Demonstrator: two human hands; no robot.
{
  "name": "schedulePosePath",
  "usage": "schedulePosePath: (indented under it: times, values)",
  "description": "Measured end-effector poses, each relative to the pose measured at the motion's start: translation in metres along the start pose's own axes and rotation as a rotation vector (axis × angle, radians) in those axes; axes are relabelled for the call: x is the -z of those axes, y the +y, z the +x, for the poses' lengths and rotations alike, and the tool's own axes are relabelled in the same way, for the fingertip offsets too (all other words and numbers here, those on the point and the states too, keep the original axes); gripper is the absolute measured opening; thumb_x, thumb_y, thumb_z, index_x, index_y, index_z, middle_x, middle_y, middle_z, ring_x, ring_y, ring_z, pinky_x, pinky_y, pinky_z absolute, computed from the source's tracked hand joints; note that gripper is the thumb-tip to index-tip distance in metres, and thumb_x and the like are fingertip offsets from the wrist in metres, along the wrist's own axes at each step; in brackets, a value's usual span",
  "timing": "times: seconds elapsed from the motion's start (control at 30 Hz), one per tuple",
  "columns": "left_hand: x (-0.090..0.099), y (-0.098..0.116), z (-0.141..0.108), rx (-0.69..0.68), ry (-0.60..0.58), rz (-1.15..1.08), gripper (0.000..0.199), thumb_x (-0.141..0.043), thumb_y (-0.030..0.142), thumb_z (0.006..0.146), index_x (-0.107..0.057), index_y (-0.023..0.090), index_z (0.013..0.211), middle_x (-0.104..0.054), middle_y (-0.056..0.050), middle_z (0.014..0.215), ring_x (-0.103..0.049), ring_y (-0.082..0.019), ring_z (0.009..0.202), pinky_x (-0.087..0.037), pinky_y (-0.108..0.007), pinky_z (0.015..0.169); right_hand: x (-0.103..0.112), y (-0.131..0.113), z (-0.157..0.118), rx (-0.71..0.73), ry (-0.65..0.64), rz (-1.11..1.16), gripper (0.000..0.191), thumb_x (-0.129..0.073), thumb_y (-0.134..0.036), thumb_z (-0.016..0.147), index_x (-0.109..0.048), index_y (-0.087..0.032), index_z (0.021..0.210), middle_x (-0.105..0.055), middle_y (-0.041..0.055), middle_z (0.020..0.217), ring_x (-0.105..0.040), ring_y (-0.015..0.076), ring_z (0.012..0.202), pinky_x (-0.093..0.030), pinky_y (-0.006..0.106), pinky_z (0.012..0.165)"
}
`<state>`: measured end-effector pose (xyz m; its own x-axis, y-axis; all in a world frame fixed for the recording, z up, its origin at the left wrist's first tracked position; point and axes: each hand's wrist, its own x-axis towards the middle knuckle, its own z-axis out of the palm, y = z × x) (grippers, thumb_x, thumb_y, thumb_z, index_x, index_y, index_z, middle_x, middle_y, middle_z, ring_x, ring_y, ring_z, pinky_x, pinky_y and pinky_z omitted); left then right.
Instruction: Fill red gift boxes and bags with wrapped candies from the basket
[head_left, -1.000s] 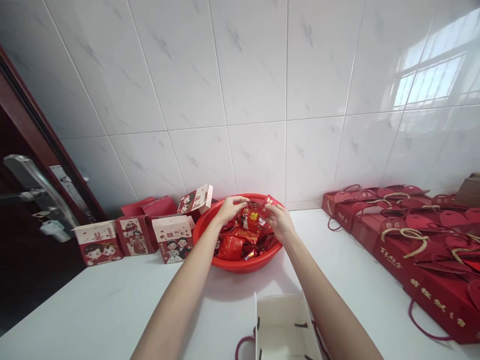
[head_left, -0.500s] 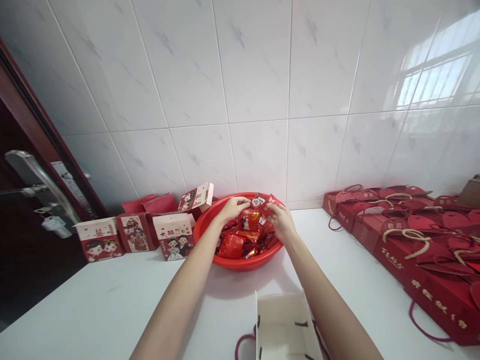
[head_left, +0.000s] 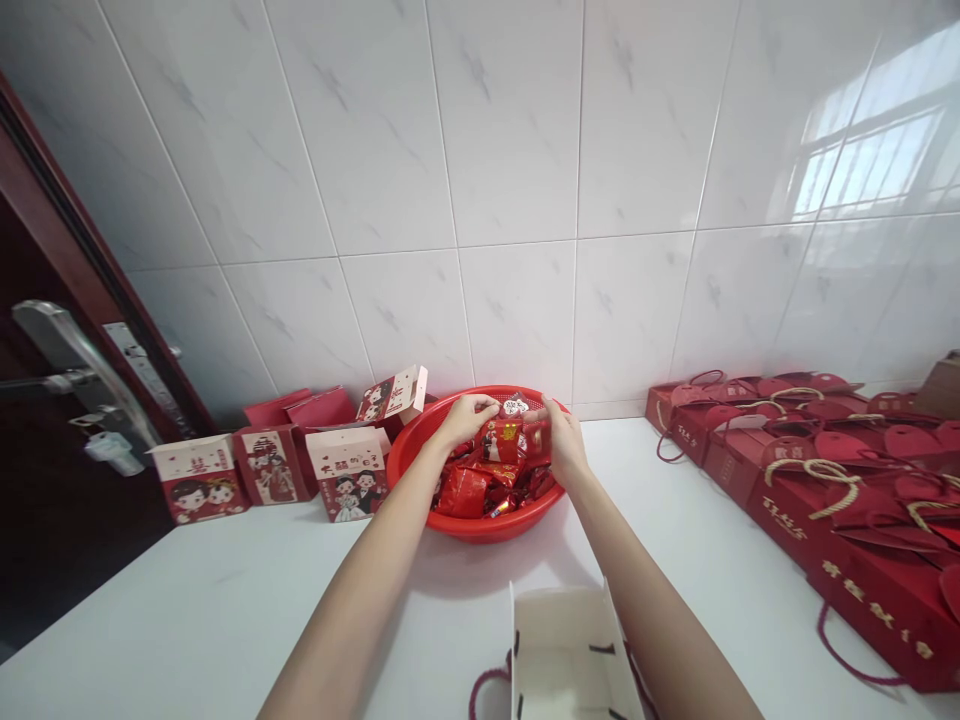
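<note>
A red plastic basket [head_left: 474,532] holds a heap of red wrapped sweets [head_left: 463,490], and both my hands are over its far part. My left hand [head_left: 466,420] is closed in a pinch at the left edge of a dark red candy packet with white lettering [head_left: 516,404]. My right hand [head_left: 566,442] is at the basket's right side, its fingers bent round a small red candy packet [head_left: 537,437]; motion smears its fingertips and the packet. Between the hands sits a red packet with a gold patch [head_left: 501,440]. Below the basket stands an open box with a pale inside [head_left: 566,640].
Several printed red and cream gift boxes [head_left: 349,470] stand left of the basket. Rows of red boxes with rope handles [head_left: 810,500] fill the right side. A tiled wall [head_left: 517,320] rises behind the white table [head_left: 225,610]; a door handle [head_left: 82,360] is at left.
My right hand has moved slightly down and right, and the small red packet at its fingers sits lower. My left hand has hardly moved.
</note>
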<state>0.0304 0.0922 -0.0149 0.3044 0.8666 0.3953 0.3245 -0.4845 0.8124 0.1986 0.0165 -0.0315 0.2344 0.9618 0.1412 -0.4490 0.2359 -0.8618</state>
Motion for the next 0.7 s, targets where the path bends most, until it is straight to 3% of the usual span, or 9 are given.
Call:
schedulePosePath:
  times: [0.07, 0.2, 0.3, 0.47, 0.57, 0.7]
  values:
    - [0.0, 0.0, 0.0, -0.004, 0.011, 0.001, 0.025, -0.077, 0.043, 0.069, -0.073, 0.018, 0.067, -0.075, -0.005, 0.075, -0.065, -0.024, 0.077, -0.049, -0.034, 0.078, 0.0, 0.001, 0.0, -0.018, 0.009, -0.035, 0.04, -0.072, -0.053, 0.072, -0.063, -0.019, 0.054, -0.07, 0.003, 0.065, -0.059, 0.0135, 0.054, -0.046, 0.026, 0.054]
    - [-0.001, 0.002, 0.0, -0.024, 0.01, -0.025, 0.027, -0.077, 0.045, 0.069, -0.074, 0.018, 0.071, -0.076, -0.006, 0.08, -0.066, -0.024, 0.082, -0.049, -0.035, 0.083, -0.002, 0.002, -0.001, 0.014, 0.092, -0.074, 0.025, -0.084, -0.037, 0.062, -0.067, -0.02, 0.067, -0.07, 0.0007, 0.07, -0.063, 0.0147, 0.064, -0.048, 0.025, 0.058]
    - [-0.004, 0.004, 0.001, -0.047, 0.032, -0.084, 0.031, -0.077, 0.048, 0.069, -0.075, 0.018, 0.076, -0.076, -0.006, 0.083, -0.066, -0.024, 0.085, -0.049, -0.035, 0.086, -0.002, 0.004, -0.003, -0.021, -0.024, -0.158, 0.027, -0.087, -0.031, 0.058, -0.07, -0.019, 0.074, -0.072, 0.0019, 0.073, -0.064, 0.0161, 0.069, -0.046, 0.024, 0.058]
    - [-0.01, 0.007, 0.002, -0.076, 0.088, -0.146, 0.037, -0.077, 0.053, 0.067, -0.073, 0.017, 0.078, -0.076, -0.006, 0.085, -0.066, -0.023, 0.087, -0.049, -0.035, 0.088, -0.002, 0.008, -0.008, -0.09, -0.244, -0.262, 0.024, -0.087, -0.025, 0.055, -0.071, -0.016, 0.072, -0.071, 0.0003, 0.065, -0.061, 0.0151, 0.059, -0.045, 0.025, 0.054]
    - [-0.009, 0.008, 0.002, -0.08, 0.136, -0.177, 0.04, -0.076, 0.054, 0.069, -0.072, 0.017, 0.085, -0.072, -0.005, 0.081, -0.064, -0.021, 0.082, -0.048, -0.033, 0.083, -0.001, 0.005, -0.006, -0.084, -0.232, -0.125, 0.024, -0.084, -0.024, 0.056, -0.071, -0.016, 0.074, -0.074, 0.0022, 0.07, -0.065, 0.0166, 0.061, -0.05, 0.026, 0.058]
    - [-0.006, 0.008, 0.004, -0.033, 0.213, -0.223, 0.044, -0.075, 0.057, 0.068, -0.071, 0.018, 0.087, -0.064, 0.001, 0.067, -0.052, -0.013, 0.055, -0.044, -0.028, 0.062, 0.001, -0.001, 0.003, -0.066, -0.055, 0.25, 0.023, -0.081, -0.026, 0.057, -0.069, -0.019, 0.076, -0.076, 0.002, 0.075, -0.07, 0.0189, 0.068, -0.057, 0.03, 0.068]
